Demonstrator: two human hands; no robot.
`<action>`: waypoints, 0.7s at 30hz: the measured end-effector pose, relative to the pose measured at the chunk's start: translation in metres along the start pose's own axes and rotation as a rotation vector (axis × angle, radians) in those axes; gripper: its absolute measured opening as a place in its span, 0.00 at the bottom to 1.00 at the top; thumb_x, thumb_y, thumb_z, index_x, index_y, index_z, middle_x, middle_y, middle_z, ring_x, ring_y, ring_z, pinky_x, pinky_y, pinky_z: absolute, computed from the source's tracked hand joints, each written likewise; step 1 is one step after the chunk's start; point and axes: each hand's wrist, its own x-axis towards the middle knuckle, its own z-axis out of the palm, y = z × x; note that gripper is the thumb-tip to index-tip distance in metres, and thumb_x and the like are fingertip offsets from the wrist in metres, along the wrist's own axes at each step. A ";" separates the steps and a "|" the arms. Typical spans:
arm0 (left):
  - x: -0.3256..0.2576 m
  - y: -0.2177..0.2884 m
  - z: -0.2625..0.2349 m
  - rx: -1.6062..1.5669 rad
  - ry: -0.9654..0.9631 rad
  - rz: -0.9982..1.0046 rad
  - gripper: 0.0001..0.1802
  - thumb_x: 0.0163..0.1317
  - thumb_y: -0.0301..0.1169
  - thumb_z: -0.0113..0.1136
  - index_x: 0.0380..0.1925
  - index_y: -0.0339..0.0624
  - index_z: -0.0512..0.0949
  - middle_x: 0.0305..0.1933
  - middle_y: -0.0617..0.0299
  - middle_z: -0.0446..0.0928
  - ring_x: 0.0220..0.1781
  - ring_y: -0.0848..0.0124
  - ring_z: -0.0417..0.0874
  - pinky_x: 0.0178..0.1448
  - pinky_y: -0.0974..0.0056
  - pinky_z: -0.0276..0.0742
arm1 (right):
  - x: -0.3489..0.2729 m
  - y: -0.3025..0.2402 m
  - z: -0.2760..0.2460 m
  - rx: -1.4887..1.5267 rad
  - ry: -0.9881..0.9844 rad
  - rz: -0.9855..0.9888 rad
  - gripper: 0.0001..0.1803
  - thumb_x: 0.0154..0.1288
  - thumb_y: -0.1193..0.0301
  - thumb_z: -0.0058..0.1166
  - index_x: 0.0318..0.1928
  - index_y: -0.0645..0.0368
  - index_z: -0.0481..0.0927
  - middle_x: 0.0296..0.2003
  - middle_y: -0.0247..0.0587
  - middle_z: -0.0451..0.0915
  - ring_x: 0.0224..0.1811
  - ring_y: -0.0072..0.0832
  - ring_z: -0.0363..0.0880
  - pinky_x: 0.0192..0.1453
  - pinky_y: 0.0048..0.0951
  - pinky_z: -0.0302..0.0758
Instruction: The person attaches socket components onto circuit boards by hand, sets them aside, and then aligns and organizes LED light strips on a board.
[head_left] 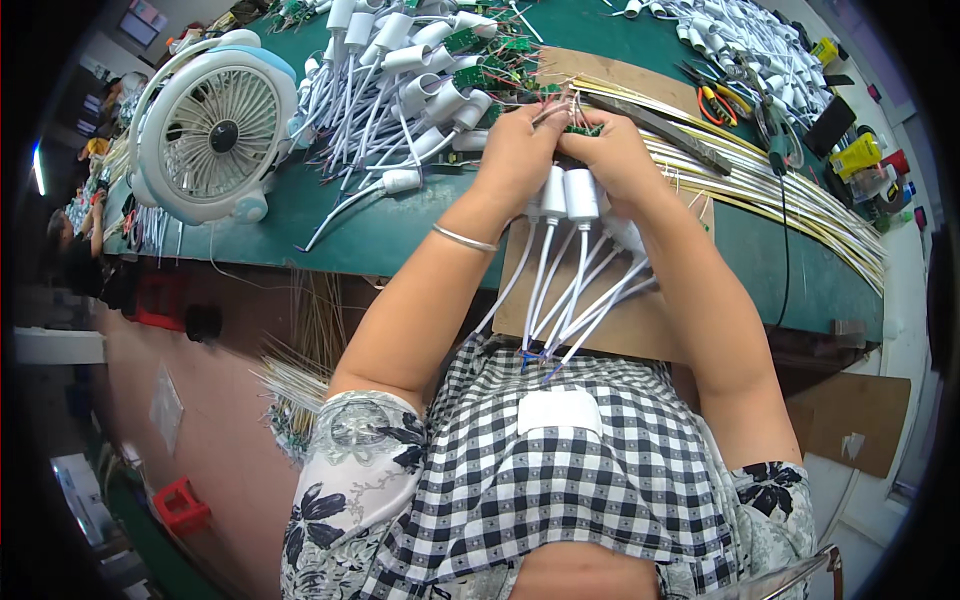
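Both of my hands meet over the near edge of the green table, fingers bent in a pinch. My left hand (522,148) is closed on thin wires (556,103), whose ends show above the fingertips. Beside it, my right hand (618,158) pinches a small green circuit board (584,129), mostly covered by the fingers. Just below the hands lie several white cylindrical housings (580,197) side by side. Their white cables (578,290) run toward my body, with bluish wire ends close to my checked apron. A brown board (640,325) lies under these cables.
At left stands a white and blue fan (222,137). A heap of white housings with cables and circuit boards (405,75) is beyond my left hand. Bundled long cables (780,205), a grey metal bar (665,135), orange-handled pliers (717,105) and a yellow bottle (856,157) are at right.
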 end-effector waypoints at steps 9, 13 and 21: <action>-0.016 0.021 -0.026 -0.627 -0.382 -0.115 0.32 0.73 0.50 0.39 0.66 0.37 0.62 0.61 0.58 0.72 0.50 0.71 0.79 0.53 0.65 0.77 | -0.011 -0.020 -0.013 0.070 -0.139 0.125 0.18 0.59 0.69 0.62 0.49 0.59 0.76 0.40 0.36 0.79 0.35 0.24 0.80 0.43 0.28 0.79; -0.016 0.024 -0.024 -0.726 -0.420 -0.116 0.34 0.73 0.53 0.36 0.69 0.43 0.58 0.65 0.59 0.69 0.57 0.69 0.75 0.59 0.63 0.74 | -0.005 -0.006 -0.028 0.305 -0.247 0.105 0.15 0.62 0.72 0.57 0.49 0.59 0.76 0.39 0.37 0.79 0.35 0.25 0.80 0.39 0.28 0.81; -0.013 0.029 -0.023 -0.606 -0.517 -0.152 0.33 0.73 0.51 0.38 0.71 0.45 0.54 0.72 0.55 0.59 0.69 0.67 0.64 0.66 0.61 0.69 | -0.013 -0.011 -0.014 0.312 -0.287 0.182 0.16 0.60 0.70 0.61 0.49 0.56 0.76 0.38 0.36 0.80 0.35 0.24 0.79 0.38 0.29 0.80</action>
